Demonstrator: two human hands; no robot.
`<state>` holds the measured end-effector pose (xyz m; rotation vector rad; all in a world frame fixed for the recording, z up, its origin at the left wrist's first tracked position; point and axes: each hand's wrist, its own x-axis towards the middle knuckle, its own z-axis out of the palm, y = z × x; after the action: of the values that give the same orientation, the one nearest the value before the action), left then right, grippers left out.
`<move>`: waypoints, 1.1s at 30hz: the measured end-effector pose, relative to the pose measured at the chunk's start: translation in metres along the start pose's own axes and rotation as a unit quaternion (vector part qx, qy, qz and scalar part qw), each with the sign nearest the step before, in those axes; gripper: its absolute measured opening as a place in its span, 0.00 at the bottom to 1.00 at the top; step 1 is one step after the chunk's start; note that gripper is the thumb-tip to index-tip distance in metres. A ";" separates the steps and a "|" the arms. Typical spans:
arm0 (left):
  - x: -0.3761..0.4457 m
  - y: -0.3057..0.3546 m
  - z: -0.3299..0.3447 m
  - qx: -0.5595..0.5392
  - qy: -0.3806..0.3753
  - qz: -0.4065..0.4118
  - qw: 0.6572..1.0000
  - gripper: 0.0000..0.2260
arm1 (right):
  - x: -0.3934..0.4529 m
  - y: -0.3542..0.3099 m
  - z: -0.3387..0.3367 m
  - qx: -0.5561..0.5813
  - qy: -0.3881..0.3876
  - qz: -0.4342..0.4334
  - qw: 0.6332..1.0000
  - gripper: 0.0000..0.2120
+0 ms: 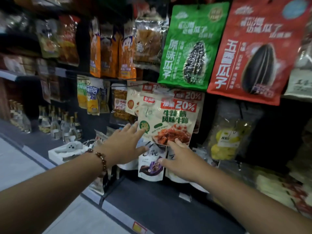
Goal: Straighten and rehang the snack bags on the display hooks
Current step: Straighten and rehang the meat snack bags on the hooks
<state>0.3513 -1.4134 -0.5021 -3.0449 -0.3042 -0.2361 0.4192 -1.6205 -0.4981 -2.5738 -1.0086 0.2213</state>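
A: Which step?
B: Straightening. The left hand (125,146) and right hand (184,159), fingers spread and gripping nothing, touch the tilted white bag's (167,120) lower edge, centre rack.
A: Next?
B: Probably leveling it on its hook.

The snack bag (168,119) with the 20% label was smooth, shiny plastic. At twelve o'clock from it, the green seed bag (190,46) looked like shiny plastic film too, and so did the red seed bag (255,51) beside it. At nine o'clock, far off, the bottles (55,125) looked like clear glass. The bracelet (101,162) had round, glossy brown beads. The shelf edge (152,200) at six o'clock was dark and matt.
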 end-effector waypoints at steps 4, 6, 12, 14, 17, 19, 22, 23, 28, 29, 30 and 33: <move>0.028 0.010 -0.015 -0.008 0.023 0.006 1.000 0.34 | 0.021 -0.003 -0.022 -0.013 0.034 0.014 0.999 0.39; 0.048 0.009 -0.013 -0.008 0.035 0.006 0.999 0.33 | 0.036 -0.002 -0.027 -0.014 0.044 0.017 0.999 0.38; 0.113 -0.002 0.011 -0.037 0.066 -0.019 0.997 0.33 | 0.091 0.006 -0.026 -0.046 0.077 0.038 0.995 0.35; 0.131 -0.002 0.027 -0.076 0.078 -0.026 0.994 0.34 | 0.105 0.009 -0.020 -0.072 0.109 0.048 0.990 0.34; 0.158 0.003 0.052 -0.133 0.102 -0.019 0.986 0.34 | 0.122 0.019 -0.011 -0.154 0.171 0.046 0.972 0.34; 0.180 0.004 0.061 -0.159 0.123 -0.008 0.980 0.34 | 0.133 0.031 -0.012 -0.191 0.199 0.047 0.960 0.34; 0.206 0.005 0.066 -0.186 0.143 0.004 0.972 0.33 | 0.149 0.049 -0.018 -0.205 0.218 0.060 0.952 0.35; 0.214 0.007 0.067 -0.191 0.153 0.006 0.970 0.33 | 0.153 0.055 -0.021 -0.200 0.235 0.060 0.949 0.34; 0.258 0.013 0.072 -0.181 0.197 -0.011 0.963 0.32 | 0.172 0.073 -0.033 -0.183 0.292 0.076 0.936 0.29; 0.265 0.014 0.074 -0.175 0.200 -0.011 0.964 0.33 | 0.177 0.076 -0.032 -0.189 0.275 0.093 0.938 0.28; 0.272 0.016 0.076 -0.169 0.203 -0.008 0.964 0.33 | 0.182 0.077 -0.032 -0.189 0.259 0.110 0.941 0.26; 0.283 0.018 0.079 -0.188 0.206 -0.012 0.960 0.32 | 0.192 0.077 -0.031 -0.150 0.239 0.126 0.951 0.21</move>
<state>0.6403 -1.3700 -0.5362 -3.2375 -0.2929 -1.0202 0.6170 -1.5506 -0.5016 -2.8138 -0.5664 -0.5116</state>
